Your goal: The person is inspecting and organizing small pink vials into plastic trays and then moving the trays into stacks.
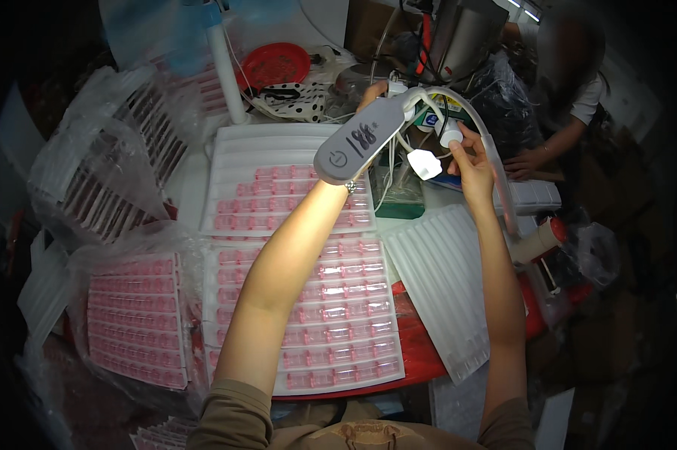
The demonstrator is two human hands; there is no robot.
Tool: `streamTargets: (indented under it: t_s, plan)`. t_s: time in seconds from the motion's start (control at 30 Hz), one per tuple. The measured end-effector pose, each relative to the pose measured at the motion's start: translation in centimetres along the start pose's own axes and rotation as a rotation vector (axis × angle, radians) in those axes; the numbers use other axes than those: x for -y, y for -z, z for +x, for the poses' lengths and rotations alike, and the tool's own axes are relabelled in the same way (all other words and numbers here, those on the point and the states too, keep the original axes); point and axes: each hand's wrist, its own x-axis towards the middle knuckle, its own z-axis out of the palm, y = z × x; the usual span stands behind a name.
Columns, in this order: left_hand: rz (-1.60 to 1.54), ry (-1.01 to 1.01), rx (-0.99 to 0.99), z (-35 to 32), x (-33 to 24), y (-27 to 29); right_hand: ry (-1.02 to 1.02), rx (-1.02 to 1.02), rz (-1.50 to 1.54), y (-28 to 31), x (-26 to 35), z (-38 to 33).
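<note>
My right hand (472, 169) is closed on a white plug (449, 133), pinched between thumb and fingers. My left hand (373, 93) reaches the far side of the table, largely hidden behind a grey lamp head (361, 142) with a digital display. Its visible fingers are bent against a small white plug-like piece (396, 88). Another white plug (425, 163) hangs on its cord between the two hands. White cables (389, 176) run down beside it. From the lamp head a pale bendable neck (496, 161) curves over to the right, past my right hand.
White trays of pink clear pieces (338, 311) lie before me, with a bagged stack (134, 319) at left. Empty ribbed trays (443, 281) lean at right. A red dish (276, 66), a white post (226, 71) and a metal container (466, 37) stand behind. Another person (563, 90) works at right.
</note>
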Motion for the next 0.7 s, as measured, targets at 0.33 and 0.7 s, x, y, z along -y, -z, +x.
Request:
streamTargets:
  t_s: [0.33, 0.7]
  plan:
    - [0.119, -0.099, -0.125, -4.9, -1.1, 4.4, 0.62, 0.002, -0.166, 1.5, 8.4, -9.5]
    - [0.084, 0.255, -0.27, -9.8, -1.2, 11.3, 0.598, -0.075, -0.411, 1.6, 17.1, -4.7]
